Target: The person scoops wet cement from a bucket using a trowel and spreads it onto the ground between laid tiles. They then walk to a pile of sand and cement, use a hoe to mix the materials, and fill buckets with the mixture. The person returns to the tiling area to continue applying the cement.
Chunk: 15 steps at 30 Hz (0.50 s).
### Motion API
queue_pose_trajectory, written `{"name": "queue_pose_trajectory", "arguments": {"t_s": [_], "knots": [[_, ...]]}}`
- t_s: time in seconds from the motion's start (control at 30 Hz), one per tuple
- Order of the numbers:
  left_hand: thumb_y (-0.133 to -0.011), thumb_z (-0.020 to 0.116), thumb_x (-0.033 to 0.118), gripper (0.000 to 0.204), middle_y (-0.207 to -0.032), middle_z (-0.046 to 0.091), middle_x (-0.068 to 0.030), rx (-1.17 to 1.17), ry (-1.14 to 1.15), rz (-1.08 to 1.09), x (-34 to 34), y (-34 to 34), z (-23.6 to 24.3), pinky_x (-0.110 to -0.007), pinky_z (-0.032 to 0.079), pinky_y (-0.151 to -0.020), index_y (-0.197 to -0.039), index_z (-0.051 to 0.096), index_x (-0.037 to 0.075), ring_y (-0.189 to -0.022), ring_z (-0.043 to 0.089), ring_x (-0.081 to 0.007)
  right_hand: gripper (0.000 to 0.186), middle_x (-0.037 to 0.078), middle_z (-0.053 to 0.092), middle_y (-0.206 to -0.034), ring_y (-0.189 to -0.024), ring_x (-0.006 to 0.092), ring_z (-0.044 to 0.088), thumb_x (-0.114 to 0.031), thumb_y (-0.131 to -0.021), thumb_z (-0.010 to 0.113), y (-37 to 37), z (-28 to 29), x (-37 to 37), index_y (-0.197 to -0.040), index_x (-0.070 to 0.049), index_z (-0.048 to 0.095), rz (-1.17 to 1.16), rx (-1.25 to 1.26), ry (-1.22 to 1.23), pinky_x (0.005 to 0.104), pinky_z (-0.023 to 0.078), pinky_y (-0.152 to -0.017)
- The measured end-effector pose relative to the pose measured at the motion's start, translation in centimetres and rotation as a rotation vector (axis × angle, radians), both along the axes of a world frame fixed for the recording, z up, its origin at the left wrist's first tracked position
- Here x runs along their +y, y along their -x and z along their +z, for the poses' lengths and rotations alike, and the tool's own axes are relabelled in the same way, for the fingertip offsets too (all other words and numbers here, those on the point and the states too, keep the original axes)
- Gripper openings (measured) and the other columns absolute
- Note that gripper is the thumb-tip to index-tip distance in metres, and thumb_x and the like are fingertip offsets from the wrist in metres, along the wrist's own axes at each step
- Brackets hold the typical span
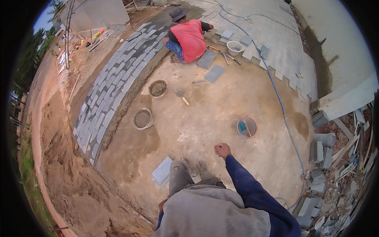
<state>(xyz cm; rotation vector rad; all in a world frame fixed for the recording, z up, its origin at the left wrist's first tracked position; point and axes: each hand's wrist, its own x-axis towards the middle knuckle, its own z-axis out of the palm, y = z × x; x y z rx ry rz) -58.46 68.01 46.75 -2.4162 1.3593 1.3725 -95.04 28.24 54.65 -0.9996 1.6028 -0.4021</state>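
My right hand (223, 150) is held out over the concrete floor (189, 130), its fingers curled closed with nothing showing in them. Only a small part of my left hand (162, 204) shows beside my shirt at the lower edge; its fingers are mostly hidden. Grey stone tiles (162, 172) lie stacked by my left foot. Ahead and right of my right hand stands a round bucket (256, 130) with something blue and an orange-edged stick inside. Farther off lies a trowel (180, 94) with a wooden handle, near two buckets of mortar, one nearer (143, 119) and one farther (158, 89).
A co-worker in a red shirt (190, 39) crouches ahead near loose tiles (214, 74), hand tools (224, 54) and a white bucket (235, 47). Laid paving (122, 85) curves along the left. A blue hose (282, 106) runs down the right, beside rubble and stacked tiles (318, 152).
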Motion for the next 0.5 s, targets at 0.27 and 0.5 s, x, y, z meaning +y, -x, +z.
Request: {"name": "queue_pose_trajectory", "arguments": {"t_s": [0.27,0.5], "knots": [[-0.086,0.06,0.031,0.029,-0.091,0.067,-0.0119,0.267,0.033,0.53,-19.5,-7.7,-0.4,-0.039,0.052,-0.064,-0.105,0.059,0.01,-0.079,0.067,-0.0266,0.031,0.004,0.065,-0.067,-0.056,0.0118,0.061,-0.034,-0.086,0.062,-10.2,-5.2,-11.5,-0.077,-0.005,0.067,0.114,0.157,-0.099,0.0277,0.049,-0.048],[-0.089,0.057,0.033,0.034,-0.097,0.065,-0.0111,0.595,0.232,1.144,-34.8,-17.7,4.6,-0.035,0.052,-0.064,-0.112,0.056,0.007,-0.081,0.066,-0.023,0.022,0.011,0.071,-0.085,-0.085,0.0244,0.068,-0.023,-0.087,0.053,-12.6,-12.6,-13.3,-0.088,-0.009,0.07,0.955,0.726,0.007,0.0356,0.056,-0.076]]}}
